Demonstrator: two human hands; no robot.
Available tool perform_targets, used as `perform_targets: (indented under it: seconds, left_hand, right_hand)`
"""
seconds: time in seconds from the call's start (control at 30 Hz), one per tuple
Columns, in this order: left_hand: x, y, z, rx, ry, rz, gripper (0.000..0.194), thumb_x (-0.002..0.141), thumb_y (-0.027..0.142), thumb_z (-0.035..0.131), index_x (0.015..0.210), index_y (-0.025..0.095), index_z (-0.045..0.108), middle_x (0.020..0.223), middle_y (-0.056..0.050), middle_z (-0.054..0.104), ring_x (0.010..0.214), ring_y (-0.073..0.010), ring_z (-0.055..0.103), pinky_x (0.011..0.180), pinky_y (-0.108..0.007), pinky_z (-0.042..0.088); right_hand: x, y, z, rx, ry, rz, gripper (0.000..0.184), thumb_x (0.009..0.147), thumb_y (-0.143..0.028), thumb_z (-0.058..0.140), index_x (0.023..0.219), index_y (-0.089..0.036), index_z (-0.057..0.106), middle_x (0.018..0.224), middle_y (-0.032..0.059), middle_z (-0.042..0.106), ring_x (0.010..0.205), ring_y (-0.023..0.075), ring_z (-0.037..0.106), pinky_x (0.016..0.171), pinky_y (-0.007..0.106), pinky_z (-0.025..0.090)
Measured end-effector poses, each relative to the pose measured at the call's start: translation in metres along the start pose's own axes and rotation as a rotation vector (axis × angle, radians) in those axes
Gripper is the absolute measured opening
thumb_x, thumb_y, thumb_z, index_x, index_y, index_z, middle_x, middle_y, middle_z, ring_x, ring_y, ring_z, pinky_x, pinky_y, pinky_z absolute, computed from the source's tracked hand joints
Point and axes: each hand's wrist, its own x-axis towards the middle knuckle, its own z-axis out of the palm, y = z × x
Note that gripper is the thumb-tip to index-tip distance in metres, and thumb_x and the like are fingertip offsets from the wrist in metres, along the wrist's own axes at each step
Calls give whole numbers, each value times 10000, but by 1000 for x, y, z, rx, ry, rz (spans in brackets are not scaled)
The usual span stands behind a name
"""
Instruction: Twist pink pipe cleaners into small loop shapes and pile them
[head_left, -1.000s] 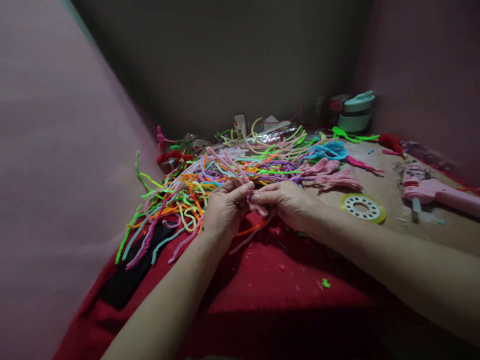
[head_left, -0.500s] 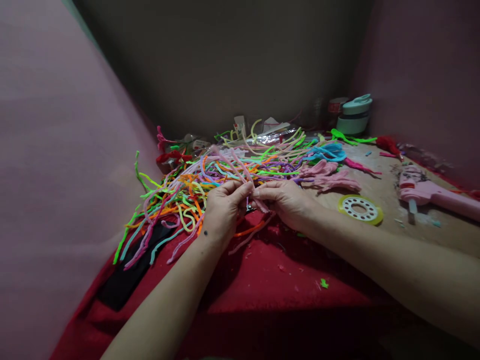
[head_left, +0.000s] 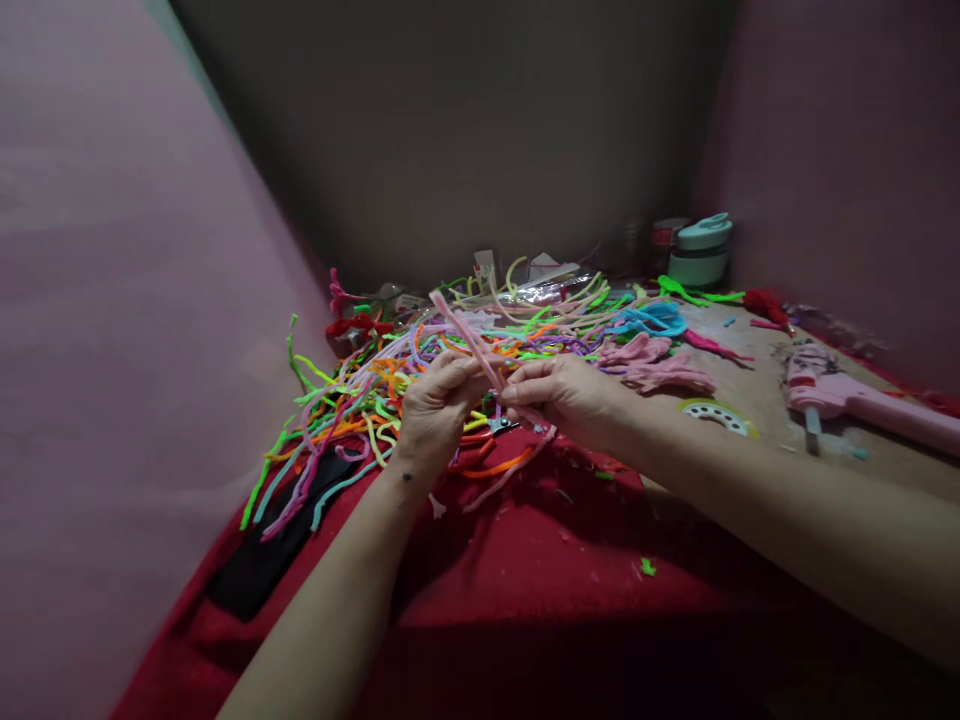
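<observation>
A folded pink pipe cleaner [head_left: 466, 332] slants up and to the left between my hands, above the red cloth. My right hand [head_left: 566, 398] pinches its lower part between thumb and fingertips. My left hand [head_left: 436, 402] is closed against the same strand from the left, its fingers reaching behind it; its fingertips are partly hidden. Just below the hands lies a small metal tool tip [head_left: 501, 425], perhaps of pliers or cutters. A large tangle of coloured pipe cleaners [head_left: 375, 375] spreads behind and to the left.
Pink looped pipe-cleaner pieces [head_left: 667, 372] and a blue looped bundle [head_left: 652, 318] lie to the right. Farther right are a yellow-and-white tape roll [head_left: 716, 415] and a pink glue gun [head_left: 862, 395]. A mint container [head_left: 701, 250] stands behind; a black strip [head_left: 259, 560] lies left.
The pink pipe cleaner now stands more clearly above my hands, its strands closer together. My left hand has shifted slightly left, showing the metal tool tip more. The view has tilted a little.
</observation>
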Motion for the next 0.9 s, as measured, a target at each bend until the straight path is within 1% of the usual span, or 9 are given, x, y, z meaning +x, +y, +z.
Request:
perform_targets:
  seconds: [0.13, 0.23, 0.33, 0.4, 0.5, 0.57, 0.73, 0.8, 0.9]
  left_hand:
    - [3, -3, -11, 200, -116, 227, 196, 818, 206, 548, 954, 233, 687, 879, -27, 586, 811, -125, 561, 714, -235, 462]
    - [5, -4, -18, 316, -184, 325, 228, 828, 177, 529, 1007, 230, 660, 915, -41, 586, 835, -129, 560, 724, -239, 463]
    - [6, -5, -21, 364, -208, 342, 231, 832, 178, 521, 1020, 218, 648, 933, -52, 586, 833, -133, 557, 719, -245, 463]
    - [6, -4, -21, 356, -209, 319, 220, 835, 196, 517, 1008, 217, 652, 926, -51, 586, 825, -134, 556, 710, -245, 464]
    - [5, -1, -20, 299, -225, 264, 208, 836, 226, 518, 986, 232, 662, 911, -42, 593, 816, -134, 562, 696, -237, 469]
    - [4, 1, -20, 302, -211, 257, 189, 827, 238, 535, 955, 243, 674, 900, -36, 597, 801, -130, 563, 681, -228, 467]
    - [2, 3, -22, 522, -113, 377, 138, 800, 273, 575, 829, 233, 704, 804, -36, 583, 756, -139, 541, 648, -247, 443]
    - [3, 4, -24, 606, -124, 453, 128, 792, 281, 584, 815, 240, 703, 803, -39, 596, 783, -156, 534, 689, -276, 434]
    - [4, 7, -25, 668, -179, 551, 98, 785, 257, 594, 815, 249, 686, 837, -33, 631, 819, -165, 518, 752, -298, 409]
  right_hand:
    - [3, -3, 3, -23, -37, -3, 156, 621, -143, 645, 490, -133, 561, 436, -22, 488, 435, 81, 419, 498, 257, 299]
    - [6, -4, 3, 4, -37, 17, 146, 616, -158, 667, 506, -131, 574, 416, -35, 456, 436, 80, 404, 495, 256, 306]
    - [6, -2, 2, 28, -30, 9, 177, 627, -225, 699, 536, -130, 581, 447, -32, 473, 448, 73, 386, 500, 254, 303]
    - [5, 0, 2, 37, -22, 1, 193, 628, -266, 711, 567, -129, 589, 501, -23, 505, 469, 71, 394, 510, 253, 300]
    - [4, 4, 1, 41, -14, 1, 167, 626, -259, 705, 598, -130, 603, 534, -19, 520, 491, 75, 410, 523, 254, 297]
    - [3, 5, 1, 31, -8, 5, 136, 630, -238, 686, 595, -131, 608, 518, -21, 515, 484, 76, 404, 523, 257, 291]
    - [3, 2, 0, -65, -23, -1, 120, 642, -199, 647, 551, -134, 603, 475, -23, 503, 465, 77, 393, 519, 260, 279]
    - [2, 1, -1, -106, -52, -10, 136, 655, -192, 634, 540, -129, 600, 471, -15, 518, 451, 73, 392, 510, 260, 276]
    - [0, -2, -2, -132, -71, 16, 135, 658, -195, 634, 546, -124, 606, 483, -1, 557, 426, 69, 386, 492, 258, 283]
